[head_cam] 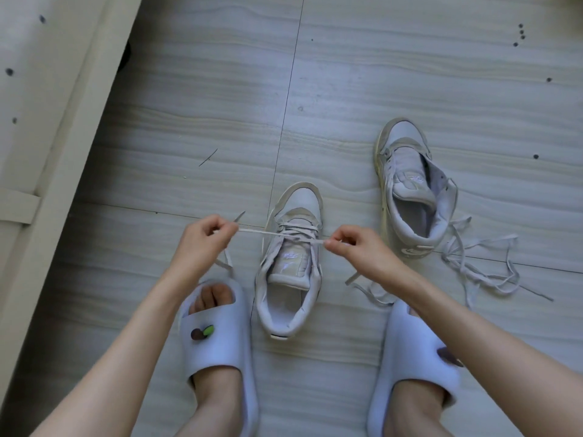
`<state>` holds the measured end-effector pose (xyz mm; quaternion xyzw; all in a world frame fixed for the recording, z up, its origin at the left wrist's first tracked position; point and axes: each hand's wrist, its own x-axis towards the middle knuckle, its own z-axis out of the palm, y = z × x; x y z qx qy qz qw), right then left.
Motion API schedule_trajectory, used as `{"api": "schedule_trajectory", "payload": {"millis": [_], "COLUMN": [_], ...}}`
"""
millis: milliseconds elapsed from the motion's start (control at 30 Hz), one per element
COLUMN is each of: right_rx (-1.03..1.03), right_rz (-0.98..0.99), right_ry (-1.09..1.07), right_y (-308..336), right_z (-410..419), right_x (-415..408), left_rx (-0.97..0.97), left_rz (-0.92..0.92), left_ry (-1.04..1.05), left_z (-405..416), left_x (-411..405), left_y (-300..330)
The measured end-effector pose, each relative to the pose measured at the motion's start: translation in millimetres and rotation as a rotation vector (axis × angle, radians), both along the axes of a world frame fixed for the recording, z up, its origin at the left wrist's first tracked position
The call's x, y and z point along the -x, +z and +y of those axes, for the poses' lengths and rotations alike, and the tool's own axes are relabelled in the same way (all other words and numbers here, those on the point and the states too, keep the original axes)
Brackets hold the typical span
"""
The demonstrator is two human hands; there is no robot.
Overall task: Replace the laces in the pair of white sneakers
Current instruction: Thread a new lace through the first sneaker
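Observation:
A white sneaker (pixel 291 263) stands on the floor between my feet, toe pointing away, with a pale lace (pixel 285 235) crossed through its lower eyelets. My left hand (pixel 206 239) pinches one end of that lace to the left of the shoe. To the shoe's right, my right hand (pixel 353 249) pinches the other end. The lace is stretched taut between them across the tongue. The second white sneaker (pixel 410 190) stands to the right and farther off, unlaced, its tongue lifted. A loose tangled lace (pixel 482 266) lies on the floor by its heel.
My feet wear pale slides, the left slide (pixel 217 339) and the right slide (pixel 413 361), either side of the near sneaker. A cream furniture edge (pixel 53 137) runs diagonally along the left. The floor is grey wood-grain tile (pixel 378 74).

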<state>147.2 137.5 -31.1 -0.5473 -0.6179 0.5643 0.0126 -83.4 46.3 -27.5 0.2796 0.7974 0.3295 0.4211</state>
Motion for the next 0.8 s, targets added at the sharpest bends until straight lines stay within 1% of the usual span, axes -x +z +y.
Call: {"api": "schedule_trajectory", "payload": {"millis": [133, 267, 433, 567, 633, 733, 800], "right_rx": [0.113, 0.214, 0.223, 0.208, 0.191, 0.088, 0.076], "right_rz": [0.026, 0.025, 0.011, -0.026, -0.016, 0.033, 0.070], "right_ry": [-0.149, -0.221, -0.185, -0.138, -0.112, -0.069, -0.025], "right_y": [-4.5, -12.1, -16.1, -14.2, -11.1, -4.1, 0.1], "right_z": [2.2, -3.4, -7.0, -5.3, -5.2, -8.5, -13.1], "right_x": [-13.3, -18.2, -14.7, -20.0, -24.5, -27.5, -25.4], "left_rx": [0.060, 0.054, 0.035, 0.070, 0.100, 0.094, 0.066], "left_rz": [-0.033, -0.075, -0.018, 0.009, 0.069, 0.293, 0.318], "left_ry": [-0.023, 0.055, 0.099, 0.001, -0.070, -0.206, -0.205], "left_z": [-15.4, -19.2, -21.3, -29.6, -33.0, -29.7, -24.1], "left_x": [1.6, 3.1, 9.0, 17.0, 19.9, 16.2, 14.1], "left_y": [-4.9, -11.0, -15.3, -19.8, -22.5, -18.6, -15.6]}}
